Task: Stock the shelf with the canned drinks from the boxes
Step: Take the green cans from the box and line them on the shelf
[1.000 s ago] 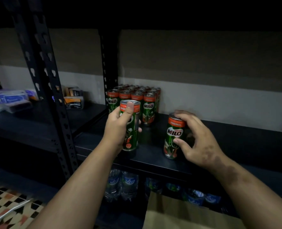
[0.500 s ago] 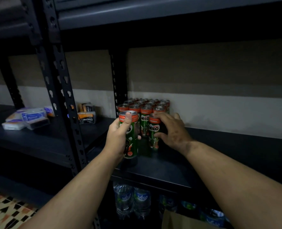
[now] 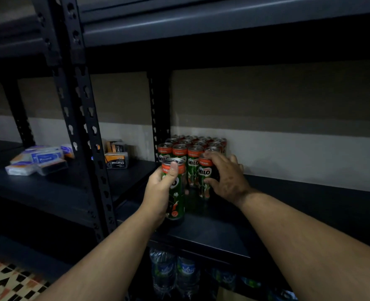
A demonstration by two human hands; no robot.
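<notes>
A block of green and red cans (image 3: 192, 146) already stands in rows at the far left corner of the dark shelf (image 3: 218, 231), against the wall, so part of the stocking is done. The left hand (image 3: 160, 190) grasps one can (image 3: 175, 192) around its side, thumb pressed near the rim, and holds it upright at the near edge of the block, a little apart from the rows. The right hand (image 3: 225, 177) is wrapped around a second can (image 3: 205, 177), setting it just beside the front row on the right. Both cans are not yet let go. Most of the shelf to the right is bare, so plenty of room is left to fill. The boxes are barely seen: only a brown corner shows at the bottom edge, beside water bottles (image 3: 173, 272) on the level below, so how many cans remain cannot be told.
</notes>
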